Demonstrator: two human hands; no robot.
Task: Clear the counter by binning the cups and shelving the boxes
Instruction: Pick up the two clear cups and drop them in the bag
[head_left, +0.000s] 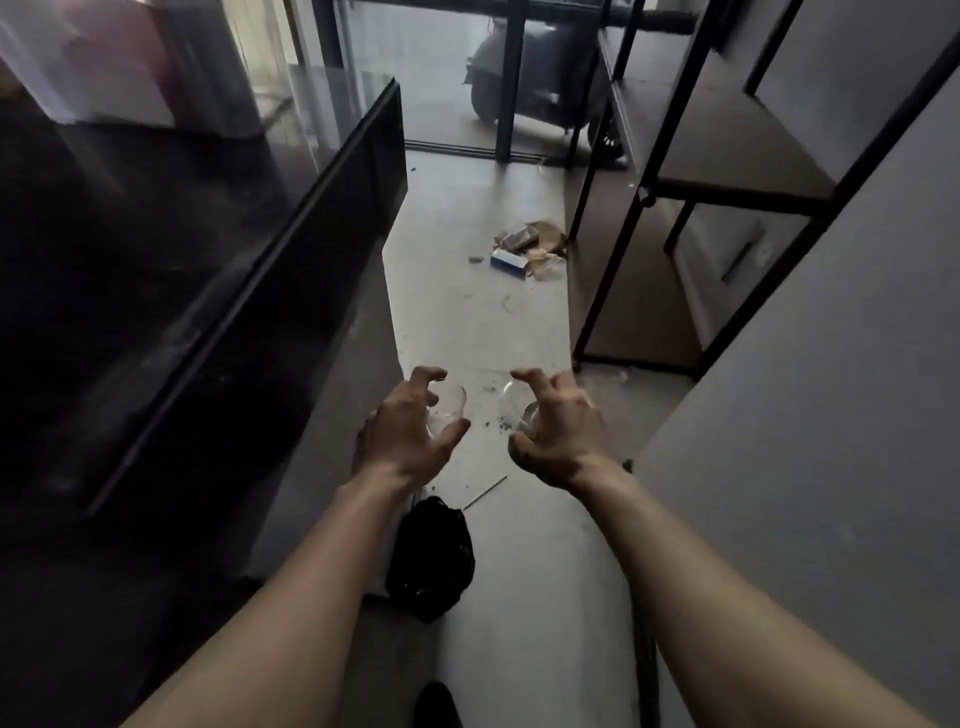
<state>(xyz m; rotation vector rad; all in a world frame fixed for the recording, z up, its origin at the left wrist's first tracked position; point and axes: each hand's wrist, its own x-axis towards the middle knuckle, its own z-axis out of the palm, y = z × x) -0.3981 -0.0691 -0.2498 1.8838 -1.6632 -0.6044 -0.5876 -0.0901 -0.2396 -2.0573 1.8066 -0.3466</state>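
Cups, both clear plastic, are in the air above the floor: one (448, 408) in the left hand (410, 434), one (519, 410) in the right hand (558, 431). Each grip is a loose claw, fingertips curled around the cup's side, palms not closed. A black bag (431, 558) lies on the floor just below the left forearm, probably the bin. The dark bench (218, 291) stands to the left, a metal shelf (727, 156) to the right. Risk, as I judge it: such a light fingertip hold could let a thin cup slip or crumple, and a drop from here could miss the bag's mouth, which I cannot see open.
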